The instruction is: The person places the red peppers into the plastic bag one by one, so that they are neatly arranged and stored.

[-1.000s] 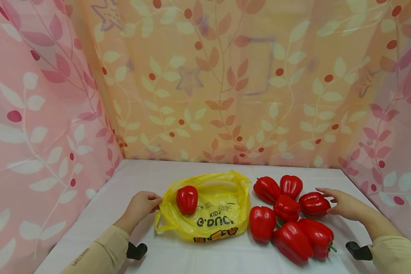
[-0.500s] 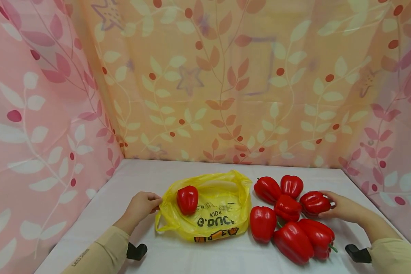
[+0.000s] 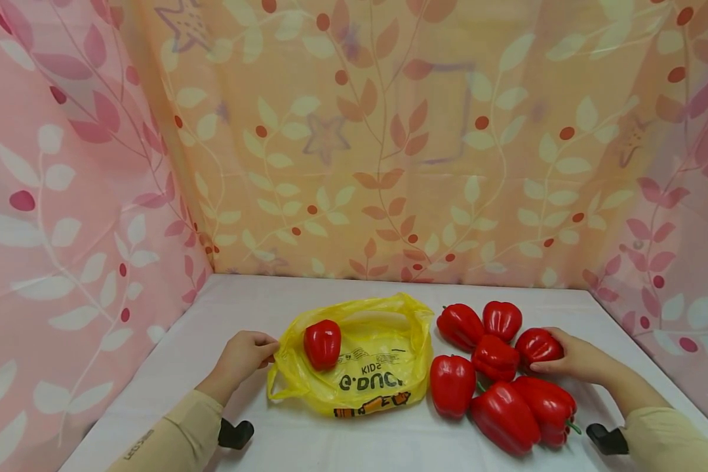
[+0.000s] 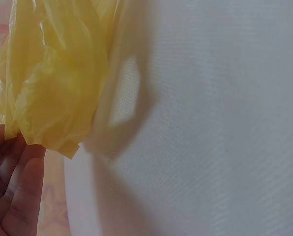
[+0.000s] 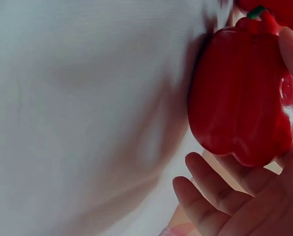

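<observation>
My left hand [image 3: 244,359] pinches the left rim of a yellow plastic bag [image 3: 383,390], whose mouth lies open upward. In the left wrist view, thumb and fingers grip the bag's crumpled edge [image 4: 58,98]. One red bell pepper [image 3: 322,344] lies inside the bag. At the right, my right hand [image 3: 584,359] holds another red bell pepper [image 3: 537,347] from its right side. The right wrist view shows that bell pepper [image 5: 242,93] between the thumb and the fingers, with its green stem pointing away from the palm.
Several more red bell peppers cluster right of the bag, such as an upright one [image 3: 452,387] beside it and a large one [image 3: 504,418] nearer the front. A white cloth [image 3: 330,446] covers the table. Patterned curtains [image 3: 354,196] stand behind and at both sides.
My right hand has moved left onto the far-right bell pepper, and its fingers have closed around it. The left hand stays at the bag's rim.
</observation>
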Motion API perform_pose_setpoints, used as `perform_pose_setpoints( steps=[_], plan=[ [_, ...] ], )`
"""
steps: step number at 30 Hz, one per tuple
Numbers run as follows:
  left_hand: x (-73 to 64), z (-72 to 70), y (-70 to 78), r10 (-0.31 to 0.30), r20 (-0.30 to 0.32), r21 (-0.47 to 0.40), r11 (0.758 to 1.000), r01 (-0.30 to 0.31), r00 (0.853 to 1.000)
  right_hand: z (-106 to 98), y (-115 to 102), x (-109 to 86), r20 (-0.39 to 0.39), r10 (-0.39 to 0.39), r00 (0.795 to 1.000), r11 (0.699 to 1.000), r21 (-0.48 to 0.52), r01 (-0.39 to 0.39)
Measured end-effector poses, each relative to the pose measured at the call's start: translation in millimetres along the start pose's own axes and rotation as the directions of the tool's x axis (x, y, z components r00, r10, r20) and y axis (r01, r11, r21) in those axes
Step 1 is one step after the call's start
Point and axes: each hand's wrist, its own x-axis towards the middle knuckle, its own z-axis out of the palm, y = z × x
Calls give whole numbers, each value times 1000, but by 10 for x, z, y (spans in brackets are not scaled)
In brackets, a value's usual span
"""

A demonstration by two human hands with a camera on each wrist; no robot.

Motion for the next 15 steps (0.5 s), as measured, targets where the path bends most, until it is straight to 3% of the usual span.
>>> perform_pose_setpoints(
  steps=[15],
  plan=[
    [-16, 2, 22, -17, 2, 5, 1000, 17, 1000, -96, 34, -38, 43, -100, 994, 987, 129, 94]
  ],
)
